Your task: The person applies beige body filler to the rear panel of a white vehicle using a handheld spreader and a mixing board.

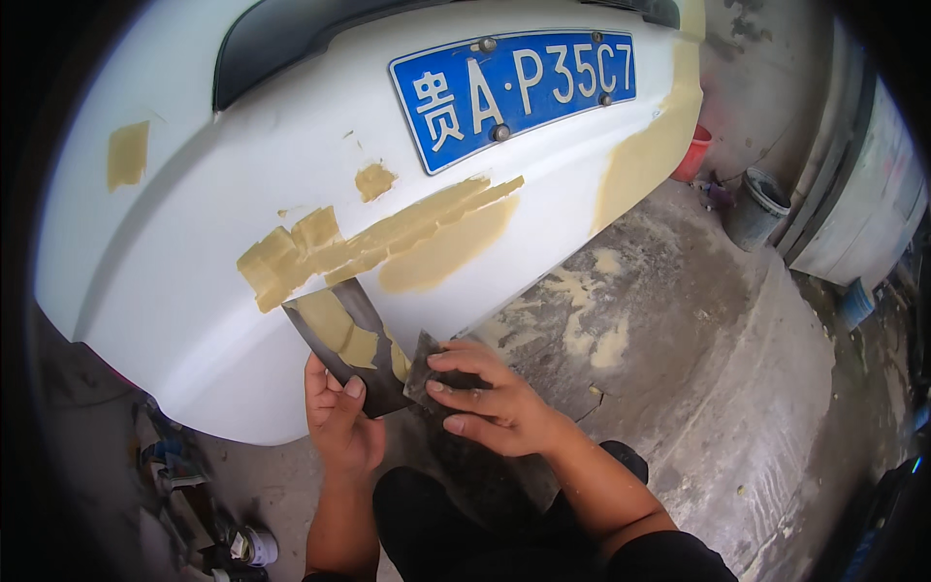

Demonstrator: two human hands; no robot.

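Past the fingers (pixel 470 362) curves a white car body (pixel 199 364) patched with tan filler (pixel 383 244). The left hand (pixel 341 427) pinches a dark board (pixel 376 393), tan paste (pixel 335 327) smeared beyond the thumb (pixel 347 400); the right hand (pixel 504 405) holds a grey scraper (pixel 419 372) at its fingertips.

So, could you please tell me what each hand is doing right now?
Left hand: holding the dark flat board with tan paste on it.
Right hand: holding a thin dark spreader.
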